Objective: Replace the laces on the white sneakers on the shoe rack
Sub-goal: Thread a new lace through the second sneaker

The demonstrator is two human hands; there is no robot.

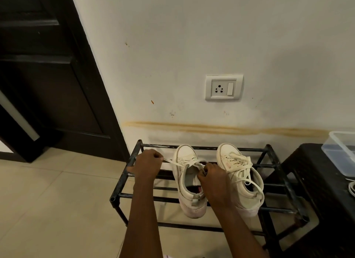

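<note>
Behind everything is a pale, stained wall with a wall socket [223,87], and below it a black metal shoe rack [276,161] stands on the tiled floor. The two white sneakers sit side by side on its top rails, toes toward the wall. You work on the left sneaker [189,200]: its lace [172,161] runs taut from the upper eyelets out to the left. Your left hand [148,165] has curled fingers and pinches the free end. Your right hand [215,179], curled too, pinches the lace at the tongue (the exact grip is partly hidden). The right sneaker [236,173], just beside, is fully laced. I judge you are unlacing the first shoe. The next move calls for drawing the lace out row by row while you steady the shoe. At the far right a clear plastic box [342,150] lies on a dark stool [317,181].
</note>
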